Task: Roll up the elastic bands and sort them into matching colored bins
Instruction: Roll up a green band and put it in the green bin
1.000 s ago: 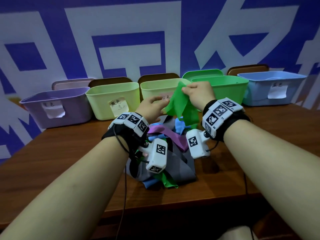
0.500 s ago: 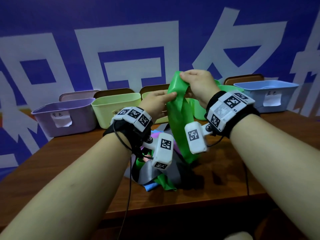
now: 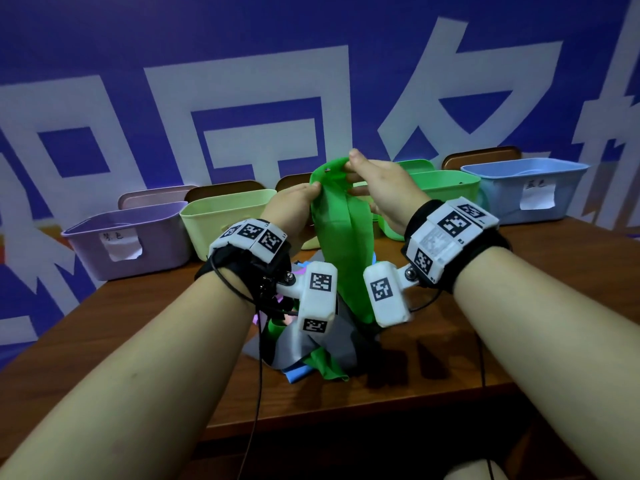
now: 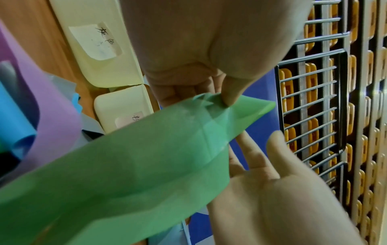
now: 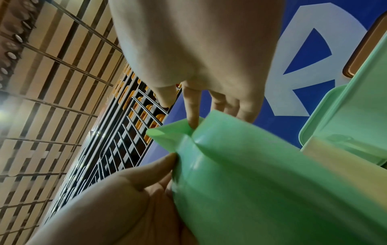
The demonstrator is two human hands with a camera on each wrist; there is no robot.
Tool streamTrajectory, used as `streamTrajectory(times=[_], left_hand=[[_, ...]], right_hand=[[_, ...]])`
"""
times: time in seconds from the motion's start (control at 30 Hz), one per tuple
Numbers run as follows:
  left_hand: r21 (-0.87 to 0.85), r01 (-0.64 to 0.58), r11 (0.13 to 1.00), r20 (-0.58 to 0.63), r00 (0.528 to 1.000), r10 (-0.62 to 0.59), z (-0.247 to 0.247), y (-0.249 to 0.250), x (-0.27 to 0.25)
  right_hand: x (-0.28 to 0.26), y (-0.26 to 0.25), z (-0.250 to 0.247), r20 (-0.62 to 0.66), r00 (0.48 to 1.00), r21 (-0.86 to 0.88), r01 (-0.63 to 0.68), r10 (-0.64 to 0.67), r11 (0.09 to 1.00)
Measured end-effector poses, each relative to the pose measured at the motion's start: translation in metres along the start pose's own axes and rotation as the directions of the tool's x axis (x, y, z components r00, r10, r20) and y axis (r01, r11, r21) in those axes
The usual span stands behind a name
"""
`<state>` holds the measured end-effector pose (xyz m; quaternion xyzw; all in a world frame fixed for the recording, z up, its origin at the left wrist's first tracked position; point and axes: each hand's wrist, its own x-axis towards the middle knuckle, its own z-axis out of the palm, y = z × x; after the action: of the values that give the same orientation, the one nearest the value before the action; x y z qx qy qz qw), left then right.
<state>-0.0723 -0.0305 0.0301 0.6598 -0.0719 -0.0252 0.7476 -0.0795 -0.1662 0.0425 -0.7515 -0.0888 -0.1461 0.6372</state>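
Observation:
A wide green elastic band (image 3: 341, 237) hangs from both hands above the pile of bands (image 3: 323, 348). My left hand (image 3: 310, 190) pinches its left edge near the top; in the left wrist view the thumb and fingers of that hand (image 4: 222, 97) nip a crumpled corner of the band (image 4: 130, 165). My right hand (image 3: 349, 171) grips the top end, and its fingertips (image 5: 192, 121) dig into a fold of the band (image 5: 261, 182). The green bin (image 3: 446, 188) stands just behind the right hand.
On the wooden table (image 3: 138, 323), bins line the back edge: purple (image 3: 128, 237), pale yellow-green (image 3: 225, 216), one half hidden by my hands, green, and blue (image 3: 526, 192). The pile holds grey, blue, purple and green bands. Brown lids lean against the blue wall.
Both hands have risen with the green band, drawing it up out of the pile until it hangs long. The right hand has moved to the band's top end.

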Motion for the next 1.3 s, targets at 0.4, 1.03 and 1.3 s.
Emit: streamTrajectory(times=[0.4,1.03,1.3], left_hand=[[-0.28,0.116,0.953,-0.036,0.991,-0.132,-0.017,0.005,0.019],[0.018,0.218,0.976,0.024,0.976,-0.218,-0.032,-0.027,0.024],[0.113,0.116,0.987,0.061,0.991,-0.123,-0.023,-0.024,0.026]], right_hand=[[-0.009,0.031,-0.006,0.235,0.951,-0.051,-0.195,0.201,0.98],[0.018,0.052,-0.005,-0.068,0.977,0.323,-0.171,0.203,0.931],[0.006,0.039,0.009,0.243,0.938,0.177,-0.294,0.248,0.939]])
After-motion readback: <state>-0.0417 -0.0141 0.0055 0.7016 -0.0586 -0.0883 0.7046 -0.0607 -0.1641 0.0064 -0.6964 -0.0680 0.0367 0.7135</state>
